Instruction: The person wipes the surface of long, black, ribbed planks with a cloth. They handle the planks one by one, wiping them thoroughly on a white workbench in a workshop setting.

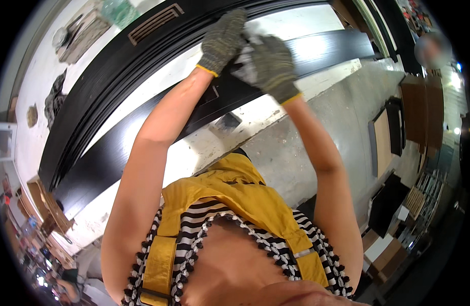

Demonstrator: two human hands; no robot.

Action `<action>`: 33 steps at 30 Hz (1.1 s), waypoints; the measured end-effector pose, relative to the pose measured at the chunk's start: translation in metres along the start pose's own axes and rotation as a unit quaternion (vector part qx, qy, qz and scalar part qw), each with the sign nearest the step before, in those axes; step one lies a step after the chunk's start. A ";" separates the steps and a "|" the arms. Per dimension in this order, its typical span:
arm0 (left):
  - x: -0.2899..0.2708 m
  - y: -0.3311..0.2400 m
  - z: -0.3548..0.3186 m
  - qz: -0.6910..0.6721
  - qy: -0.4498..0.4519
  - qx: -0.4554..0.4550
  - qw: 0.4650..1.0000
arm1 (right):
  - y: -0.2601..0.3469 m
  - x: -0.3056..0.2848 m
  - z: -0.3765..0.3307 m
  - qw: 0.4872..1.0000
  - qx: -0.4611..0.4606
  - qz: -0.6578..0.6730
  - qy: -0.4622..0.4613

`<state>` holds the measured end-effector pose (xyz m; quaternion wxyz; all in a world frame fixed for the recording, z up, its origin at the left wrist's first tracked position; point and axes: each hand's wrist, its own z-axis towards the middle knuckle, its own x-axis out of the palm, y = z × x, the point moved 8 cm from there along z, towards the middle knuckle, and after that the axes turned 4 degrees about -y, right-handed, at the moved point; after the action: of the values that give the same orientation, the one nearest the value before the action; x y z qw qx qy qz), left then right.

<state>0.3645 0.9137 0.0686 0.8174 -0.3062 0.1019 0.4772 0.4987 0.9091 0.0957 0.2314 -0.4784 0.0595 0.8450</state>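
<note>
A crumpled whitish cloth (246, 67), perhaps thin plastic, is bunched between my two hands above a long glossy black board (120, 155). My left hand (224, 42), in a grey-olive knit glove with a yellow cuff, has its fingers closed at the cloth's left side. On the other side my right hand (273, 67), gloved alike and slightly blurred, is closed over the cloth. The board lies lengthwise on a white worktable (194, 145) and has a small rectangular cutout beneath my left wrist. Some of the cloth is hidden by the gloves.
Behind the board lies a grooved black frame piece (100, 86) with a slotted vent (156, 24). Black plastic (55, 99) and a green-tinted bottle (119, 13) are farther left. A dark block (228, 122) sits at the table's near edge. Boards and boxes (388, 255) stand right. Another person (433, 51) is far right.
</note>
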 end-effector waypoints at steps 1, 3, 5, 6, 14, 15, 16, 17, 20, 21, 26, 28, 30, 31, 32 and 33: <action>0.010 0.011 -0.010 0.022 -0.008 0.018 1.000 | -0.017 -0.009 0.018 0.989 0.097 0.038 0.108; 0.023 -0.004 -0.007 0.041 0.002 0.044 0.998 | -0.086 0.006 -0.024 0.960 0.189 0.207 -0.011; 0.014 -0.016 0.003 -0.050 0.005 0.056 0.997 | -0.113 0.035 -0.042 0.860 0.326 0.390 -0.048; 0.006 -0.023 0.007 -0.082 0.016 0.049 0.995 | -0.111 0.041 -0.049 0.836 0.349 0.418 -0.064; 0.003 -0.098 0.006 0.024 0.282 -0.015 0.959 | -0.115 0.002 -0.070 0.774 0.399 0.449 -0.199; 0.008 -0.097 0.007 0.003 0.311 -0.031 0.950 | -0.134 0.010 -0.078 0.856 0.362 0.335 -0.156; 0.014 -0.094 0.005 -0.003 0.333 -0.034 0.942 | -0.134 0.012 -0.070 0.935 0.284 0.195 -0.084; 0.019 -0.092 0.003 -0.016 0.356 -0.033 0.934 | -0.121 0.009 -0.059 0.979 0.197 0.040 -0.014; 0.009 -0.073 -0.008 -0.024 0.313 -0.070 0.947 | -0.113 0.019 -0.050 0.964 0.260 -0.018 0.053; 0.007 -0.068 -0.013 -0.020 0.301 -0.083 0.950 | -0.119 0.020 -0.056 0.965 0.255 -0.027 0.054; -0.074 -0.046 -0.052 -0.001 0.281 -0.111 0.953 | -0.142 0.031 -0.068 0.967 0.220 -0.104 0.070; -0.118 -0.037 -0.073 0.025 0.241 -0.094 0.966 | -0.126 0.032 -0.062 0.965 0.159 -0.195 0.080; -0.161 -0.035 -0.086 0.039 0.243 -0.102 0.964 | -0.138 0.031 -0.066 0.971 0.194 -0.118 0.069; -0.171 -0.034 -0.088 0.025 0.256 -0.136 0.957 | -0.152 0.040 -0.074 0.969 0.200 -0.114 0.084; -0.180 -0.032 -0.091 0.015 0.269 -0.172 0.948 | -0.145 0.036 -0.069 0.965 0.222 -0.110 0.084; -0.189 -0.031 -0.096 0.008 0.277 -0.213 0.937 | -0.134 0.033 -0.061 0.962 0.240 -0.101 0.083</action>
<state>0.3038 0.7095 0.0917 0.6685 -0.5924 0.2228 0.3905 0.5917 1.0194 0.0520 0.4179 -0.4809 0.2312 0.7353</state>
